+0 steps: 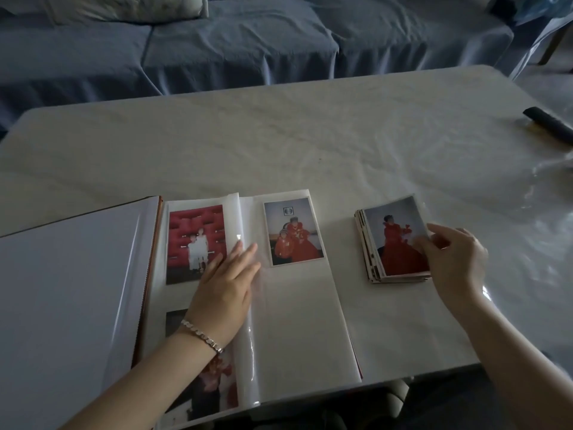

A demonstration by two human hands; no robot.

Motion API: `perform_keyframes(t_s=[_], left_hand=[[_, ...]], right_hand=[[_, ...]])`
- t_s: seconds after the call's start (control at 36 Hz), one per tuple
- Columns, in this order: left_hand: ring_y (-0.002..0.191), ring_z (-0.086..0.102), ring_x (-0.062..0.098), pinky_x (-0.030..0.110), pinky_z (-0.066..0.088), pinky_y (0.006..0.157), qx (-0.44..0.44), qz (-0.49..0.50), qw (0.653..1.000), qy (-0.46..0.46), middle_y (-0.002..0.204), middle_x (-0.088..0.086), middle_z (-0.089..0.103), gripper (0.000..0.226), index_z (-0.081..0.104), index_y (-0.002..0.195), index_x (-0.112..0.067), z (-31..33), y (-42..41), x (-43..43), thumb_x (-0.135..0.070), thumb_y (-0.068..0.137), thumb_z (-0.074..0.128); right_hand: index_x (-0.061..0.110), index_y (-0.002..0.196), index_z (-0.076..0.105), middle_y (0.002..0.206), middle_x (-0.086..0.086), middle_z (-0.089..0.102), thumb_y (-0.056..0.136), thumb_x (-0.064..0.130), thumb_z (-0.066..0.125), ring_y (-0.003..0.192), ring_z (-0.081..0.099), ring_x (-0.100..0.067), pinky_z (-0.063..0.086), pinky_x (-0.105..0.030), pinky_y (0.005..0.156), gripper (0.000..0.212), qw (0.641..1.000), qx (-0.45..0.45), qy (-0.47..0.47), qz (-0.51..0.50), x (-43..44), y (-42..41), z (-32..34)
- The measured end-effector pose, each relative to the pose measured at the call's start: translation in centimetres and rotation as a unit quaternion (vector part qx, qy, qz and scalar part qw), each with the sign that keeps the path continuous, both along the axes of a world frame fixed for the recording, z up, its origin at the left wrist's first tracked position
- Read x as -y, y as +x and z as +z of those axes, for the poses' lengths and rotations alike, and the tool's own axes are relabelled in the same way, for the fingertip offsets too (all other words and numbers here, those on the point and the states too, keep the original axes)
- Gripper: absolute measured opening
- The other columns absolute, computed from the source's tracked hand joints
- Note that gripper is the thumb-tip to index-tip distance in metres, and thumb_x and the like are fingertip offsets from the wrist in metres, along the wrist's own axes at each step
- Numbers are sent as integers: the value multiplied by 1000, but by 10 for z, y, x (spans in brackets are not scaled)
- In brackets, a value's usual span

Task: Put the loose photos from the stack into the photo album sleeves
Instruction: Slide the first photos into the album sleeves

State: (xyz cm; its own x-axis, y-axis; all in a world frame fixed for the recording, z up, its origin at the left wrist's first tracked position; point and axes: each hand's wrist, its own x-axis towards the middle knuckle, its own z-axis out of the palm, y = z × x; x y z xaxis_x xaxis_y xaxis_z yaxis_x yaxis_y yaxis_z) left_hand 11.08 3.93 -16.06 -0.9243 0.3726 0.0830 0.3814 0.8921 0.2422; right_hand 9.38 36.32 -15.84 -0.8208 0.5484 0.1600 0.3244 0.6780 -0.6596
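The stack (372, 252) of loose photos lies on the table (279, 144), just to the right of the open album (71, 290) and not touching it. The top photo (397, 243), showing a figure in a red dress, sits a little askew on the pile. The right hand (452, 256) is at this photo's right edge, with thumb and curled fingers pinching it there; the rest of the stack lies flat underneath.

The album lies open at the near edge of the table, its white inside cover spread out to the left. The left page (159, 293) holds a photo with a red backdrop (197, 240) in its upper sleeve and a second photo (214, 383) below it, partly hidden by the forearm. The left hand (226, 280) rests flat on this page near the fold, fingers straight and together, gripping nothing. A silver bracelet (201, 335) circles that wrist. On the right page (310, 321) one photo of two figures in red (293, 232) sits in the upper sleeve, while the lower part of the page shows plain white.

The table has a pale cover with a clear, crinkled plastic sheet (527, 212) over it on the right. A dark, long object (548, 124) lies near the far right edge; what it is cannot be told. Behind the table stands a blue sofa (217, 41).
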Motion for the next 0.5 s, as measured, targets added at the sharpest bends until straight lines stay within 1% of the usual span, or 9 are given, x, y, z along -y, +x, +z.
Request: perform_keyframes(t_s=[0.06, 0.11, 0.17, 0.22, 0.28, 0.33, 0.39, 0.44, 0.5], left_hand=[[118, 54, 33, 47, 38, 95, -11, -11, 1000, -4, 120, 14, 63, 42, 68, 106, -1, -1, 2, -1, 15, 67, 73], [119, 54, 30, 44, 38, 97, -12, -2, 1000, 1, 120, 12, 64, 40, 67, 110, -2, -2, 4, 0, 11, 73, 70], [130, 43, 21, 37, 28, 106, -3, 5, 1000, 9, 131, 7, 56, 36, 60, 123, -6, -4, 5, 2, -3, 87, 60], [139, 23, 10, 28, 11, 111, 22, 5, 1000, 2, 145, 0, 40, 43, 45, 137, -13, -5, 5, 3, -26, 96, 46], [142, 10, 6, 24, 2, 111, 48, 8, 999, -22, 152, -7, 25, 56, 31, 144, -19, -7, 5, 4, -45, 95, 37], [142, 4, 5, 25, -1, 111, 54, 10, 998, -37, 154, -9, 18, 62, 24, 147, -23, -7, 5, 4, -52, 93, 34], [138, -5, 1, 23, -4, 110, 52, 8, 998, -38, 155, -10, 16, 59, 22, 147, -24, -7, 5, 5, -49, 95, 33], [133, -10, -2, 21, -7, 108, 51, 3, 998, -34, 155, -10, 15, 54, 21, 147, -24, -6, 5, 6, -42, 97, 32], [132, -11, -3, 21, -8, 108, 56, -1, 998, -23, 155, -11, 15, 50, 25, 146, -24, -4, 5, 9, -37, 98, 34]], right_hand=[[6, 110, 69, 91, -15, 68, 80, 11, 71, 87, 61, -30, 44, -30, 77, 31, 1000, -10, -12, -8, -1, 0, 1], [1, 104, 70, 92, -20, 70, 78, 8, 71, 89, 63, -34, 48, -35, 80, 26, 1000, -9, -11, -5, -1, 1, 2], [-7, 91, 68, 86, -27, 68, 77, 5, 71, 87, 61, -43, 51, -42, 76, 19, 1000, -9, -6, 0, 1, 2, 3], [-9, 83, 66, 80, -29, 65, 76, 3, 70, 88, 58, -46, 49, -44, 73, 15, 1000, -5, -11, 4, 1, 3, 4], [-7, 83, 67, 81, -25, 67, 77, 4, 68, 88, 60, -42, 48, -40, 70, 12, 1000, 4, -21, 5, 0, 3, 4], [2, 86, 73, 73, -12, 69, 79, 5, 67, 74, 61, -30, 43, -28, 60, 10, 999, 10, -31, 5, -2, 3, 4], [9, 89, 75, 69, -1, 63, 81, 6, 65, 67, 53, -15, 36, -23, 57, 13, 999, 18, -36, 7, -5, 4, 3], [10, 88, 75, 71, 1, 61, 82, 8, 64, 68, 51, -13, 35, -23, 62, 13, 999, 27, -45, 1, -8, 5, 4], [10, 88, 75, 72, 0, 62, 82, 11, 67, 68, 53, -14, 38, -24, 68, 10, 996, 45, -75, -10, -12, 4, 7]])
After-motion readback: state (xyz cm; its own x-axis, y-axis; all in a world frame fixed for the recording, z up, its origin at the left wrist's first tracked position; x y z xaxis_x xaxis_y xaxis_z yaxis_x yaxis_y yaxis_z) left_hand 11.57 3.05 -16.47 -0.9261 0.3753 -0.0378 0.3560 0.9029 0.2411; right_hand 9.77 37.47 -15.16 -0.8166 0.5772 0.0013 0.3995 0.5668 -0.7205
